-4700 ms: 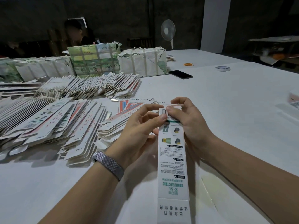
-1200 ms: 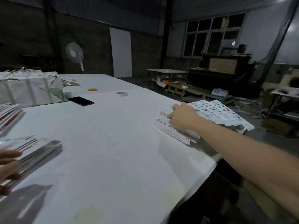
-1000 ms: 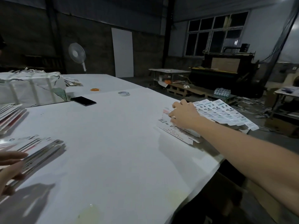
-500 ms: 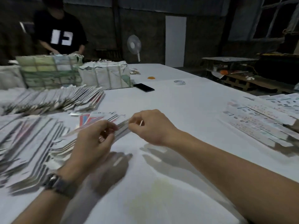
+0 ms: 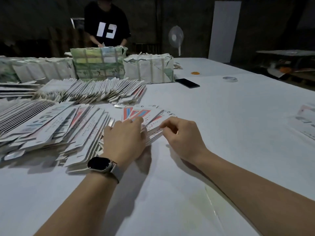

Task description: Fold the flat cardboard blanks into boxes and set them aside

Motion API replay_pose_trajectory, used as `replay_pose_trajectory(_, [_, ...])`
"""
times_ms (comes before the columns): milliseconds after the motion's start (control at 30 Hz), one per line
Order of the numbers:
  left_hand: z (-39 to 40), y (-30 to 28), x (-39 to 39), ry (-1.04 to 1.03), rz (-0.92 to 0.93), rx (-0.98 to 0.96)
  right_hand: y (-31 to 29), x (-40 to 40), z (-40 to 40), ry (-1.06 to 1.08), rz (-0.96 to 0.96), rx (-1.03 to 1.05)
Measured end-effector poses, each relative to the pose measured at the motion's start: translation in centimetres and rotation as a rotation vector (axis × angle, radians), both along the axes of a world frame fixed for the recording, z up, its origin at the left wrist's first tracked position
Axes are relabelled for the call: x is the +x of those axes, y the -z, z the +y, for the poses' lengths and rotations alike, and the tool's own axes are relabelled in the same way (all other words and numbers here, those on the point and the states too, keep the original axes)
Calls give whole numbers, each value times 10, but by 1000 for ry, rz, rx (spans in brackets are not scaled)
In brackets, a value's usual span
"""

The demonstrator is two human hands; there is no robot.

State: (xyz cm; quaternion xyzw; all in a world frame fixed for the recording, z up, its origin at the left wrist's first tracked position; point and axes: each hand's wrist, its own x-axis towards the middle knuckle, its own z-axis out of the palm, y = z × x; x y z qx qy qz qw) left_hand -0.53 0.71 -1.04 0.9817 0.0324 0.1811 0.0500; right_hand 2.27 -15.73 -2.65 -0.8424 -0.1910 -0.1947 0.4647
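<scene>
**Both hands at the fan of flat blanks**

The left hand lies palm-down with fingers fairly straight on the near fan of flat blanks, pressing them to the white bench. The right hand has its fingers curled, pinching the edge of one blank at the right side of that fan. That blank lies nearly flat, its long axis running from near-left to far-right, the pinched end toward the right hand (how far it is lifted off the others I cannot tell).

Left of the hands a larger heap of blanks is spread in overlapping rows, long axes slanting up toward the far right. Behind it another row of blanks leans on edge. A few folded boxes lie at the bench's right edge, well apart from the hands.

Farther back stand wrapped bundles, with a dark phone just beside the rightmost one, a tape roll and a fan. A person in a black shirt stands behind the bundles. A watch sits on the left wrist.
</scene>
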Motion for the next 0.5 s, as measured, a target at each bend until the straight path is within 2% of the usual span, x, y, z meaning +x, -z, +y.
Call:
replay_pose_trajectory(200, [-8, 0, -2, 124, -51, -45, 4, 0, -5, 7, 52, 99])
replay_pose_trajectory(267, [-7, -6, -3, 164, -189, -100, 2, 0, -5, 11, 52, 159])
replay_pose_trajectory(333, [-7, -10, -3, 253, -409, -179, -1, 0, -6, 10, 108, 275])
replay_pose_trajectory(400, [-13, -13, -5, 335, -544, -311, -4, 1, -7, -3, 203, 398])
replay_pose_trajectory(433, [-18, -13, -7, 370, -550, -436, -6, 1, -7, -9, 250, 444])
replay_pose_trajectory(500, [-30, -10, -10, 432, -431, -765, -9, 1, -8, -25, 322, 515])
